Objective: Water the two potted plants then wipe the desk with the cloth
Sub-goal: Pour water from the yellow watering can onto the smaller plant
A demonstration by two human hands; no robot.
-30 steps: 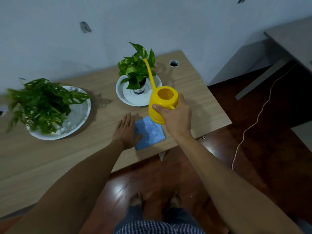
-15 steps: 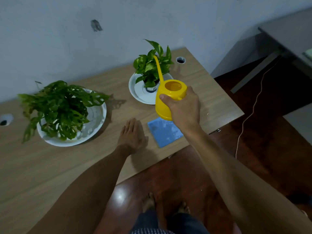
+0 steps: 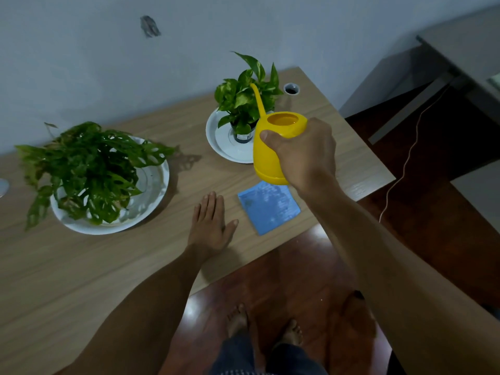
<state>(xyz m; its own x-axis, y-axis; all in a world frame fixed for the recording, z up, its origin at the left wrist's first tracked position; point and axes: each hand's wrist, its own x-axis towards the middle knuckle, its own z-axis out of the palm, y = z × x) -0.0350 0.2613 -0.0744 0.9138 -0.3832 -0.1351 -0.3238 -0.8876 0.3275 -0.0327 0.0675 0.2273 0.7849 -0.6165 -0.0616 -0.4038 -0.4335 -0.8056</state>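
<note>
Big plant (image 3: pixel 89 169) in white dish (image 3: pixel 151 209), left of left hand (image 3: pixel 211 226). Left hand flat, fingers spread on worktop (image 3: pixel 81 266), holding nothing. Blue cloth (image 3: pixel 269 207) just right. Right hand (image 3: pixel 305 152) wraps yellow watering can (image 3: pixel 267 152), spout in small plant (image 3: pixel 243 96).

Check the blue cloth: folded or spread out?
Cannot tell for sure: the blue cloth lies flat as a small neat square on the desk near its front edge, but no fold lines or layers show.

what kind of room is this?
Probably a home or small office room: a wooden desk with a cable hole against a plain wall, two potted plants on saucers, dark wood floor.
</note>
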